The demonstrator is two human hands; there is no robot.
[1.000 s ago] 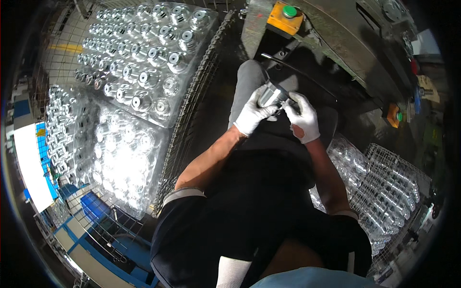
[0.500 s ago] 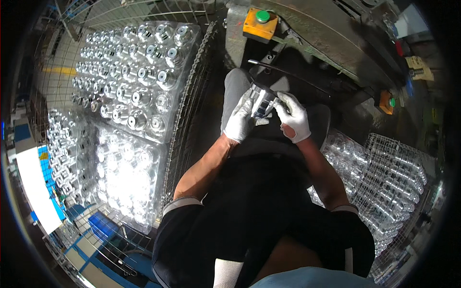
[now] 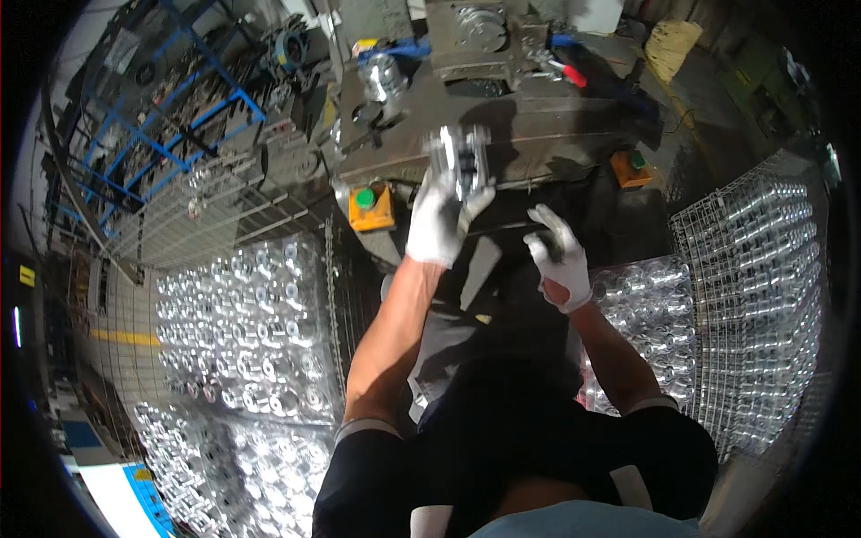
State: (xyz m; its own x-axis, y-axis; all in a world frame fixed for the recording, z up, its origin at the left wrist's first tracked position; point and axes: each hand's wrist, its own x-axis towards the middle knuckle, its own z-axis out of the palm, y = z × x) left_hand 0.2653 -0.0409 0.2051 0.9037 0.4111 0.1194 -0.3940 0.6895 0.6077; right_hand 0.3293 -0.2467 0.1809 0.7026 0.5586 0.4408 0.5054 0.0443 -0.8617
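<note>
My left hand (image 3: 438, 220), in a white glove, is closed around a shiny, flanged cylindrical metal part (image 3: 460, 161). The part is slightly blurred and held up over the near edge of the machine bench (image 3: 538, 134). To its right, my gloved right hand (image 3: 562, 260) holds nothing, with its fingers apart, low in front of the bench. Another shiny round metal part (image 3: 383, 78) sits on the bench at the far left. At the back, a round metal fixture (image 3: 482, 29) is mounted, with a red-handled clamp (image 3: 574, 75) to its right.
Yellow boxes with green buttons, one left (image 3: 370, 208) and one right (image 3: 632, 169), are at the bench's front. A wire cage (image 3: 334, 296) at left holds trays of similar metal parts (image 3: 260, 314); more parts (image 3: 641, 305) and a mesh cage (image 3: 717, 269) stand at right.
My view has tilted up toward the bench. The metal part, held between both hands over my lap before, is now raised forward in my left hand alone; my right hand has let go.
</note>
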